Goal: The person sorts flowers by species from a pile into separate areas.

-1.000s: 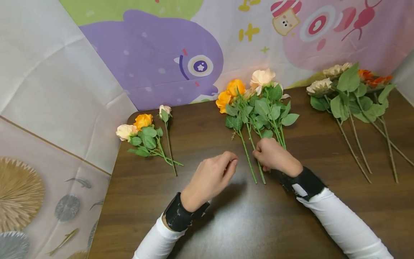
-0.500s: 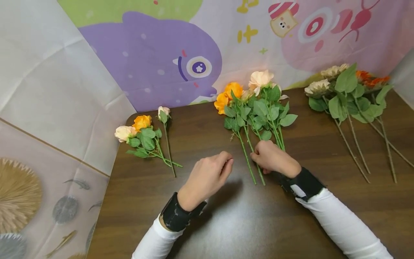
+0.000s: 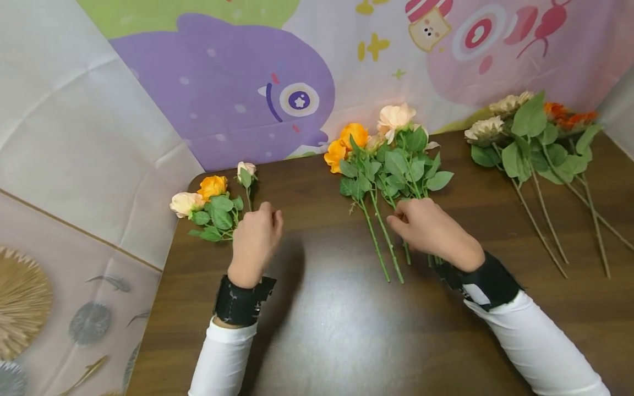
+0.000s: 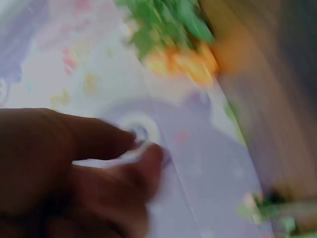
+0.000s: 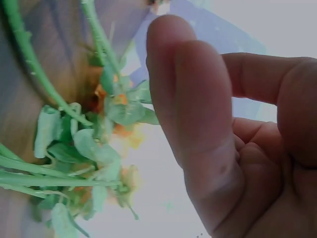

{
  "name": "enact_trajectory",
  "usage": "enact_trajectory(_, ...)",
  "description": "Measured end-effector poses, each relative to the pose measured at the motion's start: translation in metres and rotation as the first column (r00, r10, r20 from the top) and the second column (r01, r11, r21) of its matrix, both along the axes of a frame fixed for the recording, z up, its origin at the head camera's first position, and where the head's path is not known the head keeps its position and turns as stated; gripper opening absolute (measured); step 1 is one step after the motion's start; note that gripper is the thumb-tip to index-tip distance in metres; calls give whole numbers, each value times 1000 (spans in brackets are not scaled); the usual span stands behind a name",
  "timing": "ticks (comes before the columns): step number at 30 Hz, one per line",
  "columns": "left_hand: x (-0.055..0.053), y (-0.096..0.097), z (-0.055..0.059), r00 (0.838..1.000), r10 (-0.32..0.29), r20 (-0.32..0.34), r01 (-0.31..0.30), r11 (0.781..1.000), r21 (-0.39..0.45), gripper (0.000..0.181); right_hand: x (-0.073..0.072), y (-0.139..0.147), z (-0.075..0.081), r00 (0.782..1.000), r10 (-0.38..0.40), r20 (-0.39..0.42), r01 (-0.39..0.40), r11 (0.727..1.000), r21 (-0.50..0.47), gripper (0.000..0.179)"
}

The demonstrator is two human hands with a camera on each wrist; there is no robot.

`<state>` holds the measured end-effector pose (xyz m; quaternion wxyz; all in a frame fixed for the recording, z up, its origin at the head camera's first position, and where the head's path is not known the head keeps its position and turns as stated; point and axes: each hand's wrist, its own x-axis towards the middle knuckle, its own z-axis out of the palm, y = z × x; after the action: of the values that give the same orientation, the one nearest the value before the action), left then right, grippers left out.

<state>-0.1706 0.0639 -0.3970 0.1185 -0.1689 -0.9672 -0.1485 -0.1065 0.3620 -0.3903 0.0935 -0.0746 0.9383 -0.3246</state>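
Note:
In the head view my left hand (image 3: 255,239) is over the left group of flowers, hiding their lower stems. Just beyond its fingers lies a pale pink rosebud (image 3: 246,171), beside an orange rose (image 3: 213,188) and a peach rose (image 3: 186,204). The left wrist view shows thumb and forefinger loosely bent with nothing between them. My right hand (image 3: 431,228) hovers over the stems of the middle bunch, which has orange roses (image 3: 337,155) and a large peach rose (image 3: 396,118). Its fingers (image 5: 203,94) are loosely bent and hold nothing in the right wrist view.
Cream flowers (image 3: 484,130) and orange-red flowers (image 3: 579,118) with long crossing stems lie at the right of the brown wooden table (image 3: 337,335). A cartoon-printed cloth (image 3: 223,93) hangs along the back edge, and a pale printed sheet (image 3: 124,220) borders the left.
My left hand has moved left and away from me, from beside the middle bunch to the left flowers. The right hand has shifted slightly, its fingers a little looser over the stems.

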Motion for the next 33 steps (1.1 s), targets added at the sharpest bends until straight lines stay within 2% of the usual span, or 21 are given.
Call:
enact_trajectory(1,-4,-7,-3,997,47,57,-46,998,-34,25,1,0,2,1000,4,-15,-4,1000,-3,23)
enact_trajectory(2,-9,-14,-6,988,97,123,-89,994,-68,29,2,0,3,1000,6,-28,-7,1000,-5,22)
enact_trajectory(3,-13,-22,-9,970,143,198,-124,987,-102,32,3,0,4,999,9,-38,-9,1000,-7,22)
enact_trajectory(4,-18,-29,-13,945,183,273,-152,980,-132,34,3,0,5,999,12,-47,-12,1000,-8,21)
enact_trajectory(6,-28,-44,-22,878,237,415,-177,968,-178,36,3,-1,8,998,12,-56,-13,1000,-13,20)
enact_trajectory(8,-36,-56,-30,807,271,525,-196,961,-195,35,4,-1,10,998,9,-60,-10,1000,-16,20)
enact_trajectory(9,-39,-61,-33,779,278,561,-200,960,-198,34,4,-2,11,998,8,-62,-9,1000,-16,20)
enact_trajectory(10,-41,-65,-35,759,282,586,-203,959,-198,33,4,-2,11,998,7,-65,-8,1000,-15,21)
enact_trajectory(11,-43,-68,-37,746,282,603,-203,959,-196,32,4,-1,12,998,6,-68,-7,1000,-13,21)
enact_trajectory(12,-44,-69,-37,740,280,611,-206,960,-190,31,4,-1,12,998,4,-70,-5,1000,-11,22)
enact_trajectory(19,-43,-67,-36,770,220,599,-175,976,-134,26,7,2,14,996,-6,-91,8,1000,15,26)
enact_trajectory(24,-38,-61,-34,789,221,573,-152,974,-166,23,10,4,15,996,1,-84,-1,1000,0,21)
enact_trajectory(30,-32,-51,-32,839,218,499,-131,970,-205,22,11,4,17,997,5,-78,-6,1000,-6,21)
enact_trajectory(33,-30,-47,-32,854,211,475,-125,970,-206,21,11,5,18,997,4,-81,-4,1000,0,22)
